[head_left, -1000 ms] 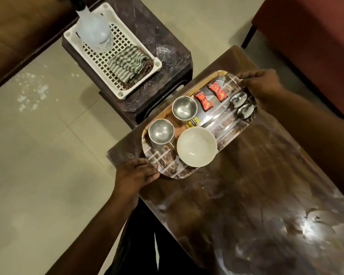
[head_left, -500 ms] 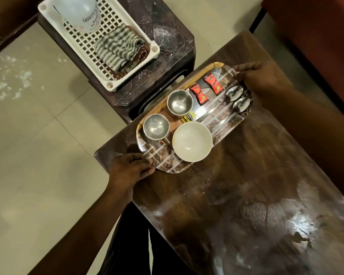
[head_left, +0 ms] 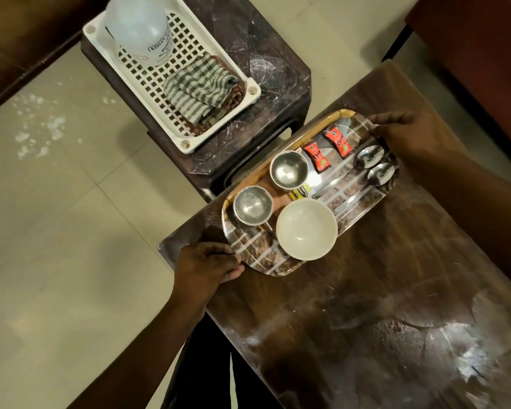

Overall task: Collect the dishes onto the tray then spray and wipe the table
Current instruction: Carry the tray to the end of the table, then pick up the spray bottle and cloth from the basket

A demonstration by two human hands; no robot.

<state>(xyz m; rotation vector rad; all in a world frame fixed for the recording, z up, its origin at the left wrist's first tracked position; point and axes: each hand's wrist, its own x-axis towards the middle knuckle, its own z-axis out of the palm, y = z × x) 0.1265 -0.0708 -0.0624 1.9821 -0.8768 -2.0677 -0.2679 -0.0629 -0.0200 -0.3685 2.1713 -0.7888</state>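
A shiny steel tray [head_left: 266, 262] lies at the near-left corner of the dark glossy table [head_left: 381, 305]. On it are a white bowl [head_left: 306, 229], two steel cups [head_left: 252, 204] [head_left: 289, 169], two red sachets [head_left: 316, 156] [head_left: 338, 142] and two spoons [head_left: 369, 156] [head_left: 379, 174]. My left hand [head_left: 205, 265] grips the tray's near end. My right hand [head_left: 407, 134] grips its far end. A clear spray bottle [head_left: 142, 28] and a striped folded cloth [head_left: 199, 88] sit in a white basket [head_left: 186, 143].
The white basket rests on a dark plastic stool [head_left: 266, 93] just left of the table. Pale tiled floor [head_left: 56, 216] spreads to the left. A red-brown sofa [head_left: 478, 54] stands behind the table, and a brown surface [head_left: 18, 39] fills the top left corner.
The tray with both hands on it has shifted slightly toward the table's left corner, and the view has tilted so the stool and basket sit higher in frame.
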